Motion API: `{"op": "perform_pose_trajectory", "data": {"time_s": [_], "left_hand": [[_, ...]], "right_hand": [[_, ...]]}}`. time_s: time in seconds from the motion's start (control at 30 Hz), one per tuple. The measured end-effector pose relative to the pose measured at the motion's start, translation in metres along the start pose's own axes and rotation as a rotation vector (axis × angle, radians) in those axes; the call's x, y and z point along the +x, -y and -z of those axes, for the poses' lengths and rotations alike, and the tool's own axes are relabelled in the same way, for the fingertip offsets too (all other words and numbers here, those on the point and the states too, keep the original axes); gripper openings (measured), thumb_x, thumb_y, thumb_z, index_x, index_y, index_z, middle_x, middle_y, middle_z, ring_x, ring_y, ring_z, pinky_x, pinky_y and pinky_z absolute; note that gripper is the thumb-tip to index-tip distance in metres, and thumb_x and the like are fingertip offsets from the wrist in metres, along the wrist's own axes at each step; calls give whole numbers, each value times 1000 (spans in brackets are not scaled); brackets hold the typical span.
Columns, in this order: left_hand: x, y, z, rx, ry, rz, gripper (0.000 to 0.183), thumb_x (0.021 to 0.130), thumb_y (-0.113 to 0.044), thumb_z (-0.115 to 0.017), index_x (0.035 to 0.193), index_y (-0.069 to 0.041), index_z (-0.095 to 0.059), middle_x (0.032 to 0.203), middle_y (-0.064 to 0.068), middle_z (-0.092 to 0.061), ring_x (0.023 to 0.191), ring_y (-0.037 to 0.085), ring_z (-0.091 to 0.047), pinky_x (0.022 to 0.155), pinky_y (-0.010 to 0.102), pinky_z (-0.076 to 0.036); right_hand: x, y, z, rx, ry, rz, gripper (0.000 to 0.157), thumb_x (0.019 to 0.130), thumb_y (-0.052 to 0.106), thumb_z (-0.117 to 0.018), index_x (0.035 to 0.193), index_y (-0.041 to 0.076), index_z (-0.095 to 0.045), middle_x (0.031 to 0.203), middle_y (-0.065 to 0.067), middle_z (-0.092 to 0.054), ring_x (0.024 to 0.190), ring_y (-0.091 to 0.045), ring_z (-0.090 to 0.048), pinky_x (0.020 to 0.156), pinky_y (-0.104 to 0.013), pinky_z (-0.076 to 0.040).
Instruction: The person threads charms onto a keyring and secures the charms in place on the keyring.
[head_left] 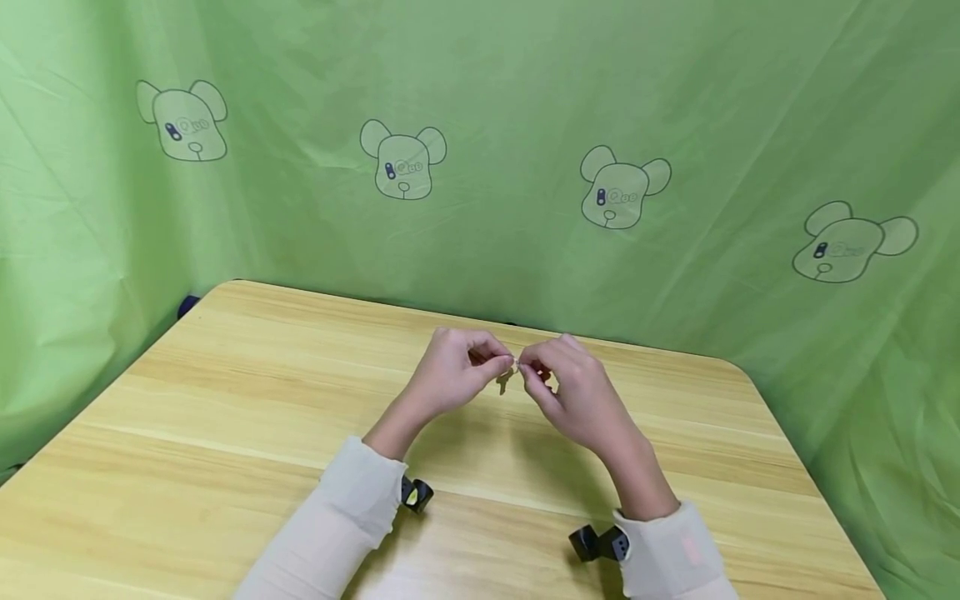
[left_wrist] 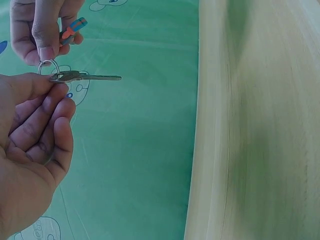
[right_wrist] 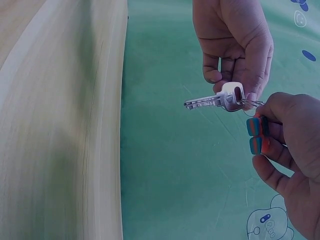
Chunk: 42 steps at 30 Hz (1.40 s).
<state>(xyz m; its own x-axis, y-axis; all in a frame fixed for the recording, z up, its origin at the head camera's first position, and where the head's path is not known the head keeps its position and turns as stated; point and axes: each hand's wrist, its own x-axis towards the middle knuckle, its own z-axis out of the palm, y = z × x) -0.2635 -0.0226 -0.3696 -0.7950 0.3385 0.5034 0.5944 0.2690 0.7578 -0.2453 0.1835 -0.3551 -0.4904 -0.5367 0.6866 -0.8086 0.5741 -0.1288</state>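
Both hands meet above the far middle of the wooden table, working at a small metal key ring [left_wrist: 49, 62]. My left hand [head_left: 457, 371] pinches the ring between thumb and finger, close to the head of a silver key [right_wrist: 230, 95]. The key sticks out from the ring and hangs below the fingertips in the head view. My right hand [head_left: 581, 392] pinches the other side of the ring. A small teal-and-orange trinket [right_wrist: 256, 135] lies against the right fingers, partly hidden by them. How it joins the ring is hidden.
The light wooden table [head_left: 187, 400] has rounded far corners. Behind and beside it hangs a green curtain [head_left: 510, 67] with printed bear heads. Black wrist cameras [head_left: 417, 496] show at both sleeve cuffs [head_left: 367, 487].
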Motion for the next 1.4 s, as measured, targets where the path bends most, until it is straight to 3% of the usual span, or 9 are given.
{"op": "perform_pose_trajectory", "data": {"time_s": [0.17,0.47,1.07,1.23,1.4], "left_hand": [[0,1,0,-7,-4,7,11,96,-11,-72,91,-3,-79,80,0,-75,69,18,-69,63,26,-57],[0,4,0,-6,-18,6,9,95,-10,-73,89,-7,-79,78,-3,-74,66,10,-66,62,26,-56],[2,5,6,-20,-40,50,6,93,-9,-74,88,-7,-78,77,-2,-73,67,12,-66,63,28,-57],[2,2,9,-32,-19,66,6,92,-8,-74,89,-7,-78,77,-1,-73,67,13,-66,64,28,-57],[-1,3,12,10,32,104,7,92,-8,-73,87,-8,-76,76,-3,-71,68,14,-65,64,28,-56]], "right_hand": [[0,0,-1,1,-6,10,10,90,-4,-70,91,6,-69,88,0,-71,83,-15,-61,70,-31,-53],[0,0,-1,-2,-4,7,11,89,-4,-70,91,7,-69,88,2,-70,83,-14,-60,70,-30,-54],[1,1,2,-1,28,-24,9,92,-1,-70,91,8,-68,87,1,-69,84,-14,-60,71,-30,-53],[2,1,4,8,58,-40,8,93,0,-70,91,8,-68,88,1,-69,84,-14,-60,73,-32,-52],[2,1,5,37,146,-64,8,93,0,-71,92,8,-69,87,3,-70,84,-14,-60,77,-34,-50]]}}
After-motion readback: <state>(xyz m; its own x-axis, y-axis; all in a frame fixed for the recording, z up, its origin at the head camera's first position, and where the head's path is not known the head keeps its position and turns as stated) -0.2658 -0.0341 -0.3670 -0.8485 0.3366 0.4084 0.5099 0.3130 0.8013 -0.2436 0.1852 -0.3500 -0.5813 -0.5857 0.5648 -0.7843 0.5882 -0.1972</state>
